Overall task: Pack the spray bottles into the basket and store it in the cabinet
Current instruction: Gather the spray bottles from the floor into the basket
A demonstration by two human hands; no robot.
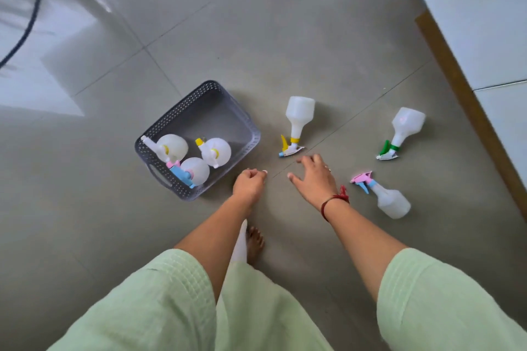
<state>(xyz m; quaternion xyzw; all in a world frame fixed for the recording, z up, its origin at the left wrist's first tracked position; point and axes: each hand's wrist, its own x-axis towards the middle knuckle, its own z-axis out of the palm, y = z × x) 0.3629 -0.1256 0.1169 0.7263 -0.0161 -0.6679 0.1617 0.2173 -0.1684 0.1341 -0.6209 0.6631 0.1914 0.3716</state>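
Three spray bottles already stand in the grey basket (199,111), which sits on the tiled floor (285,37) to the left of the hands. Three more bottles lie on the floor at the right of it.

The nearest one to the hands is the bottle with the yellow trigger (298,122). It lies directly ahead of the right hand (315,177), with its spray head pointing toward the person and its wide body pointing away, so its long axis runs almost straight away from the hand. The right hand is open, fingers spread, and it holds nothing; its fingertips are just beside the spray head, not touching it as far as I can see. The left hand (249,182) is loosely curled and empty, close to the right corner of the basket and further from this bottle.

The bottle with the pink trigger (385,196) lies to the right of the right wrist, and the bottle with the green trigger (402,129) is further away, near the white cabinet (484,23).

I judge the right hand is the better one for the yellow bottle, taking it at the neck.
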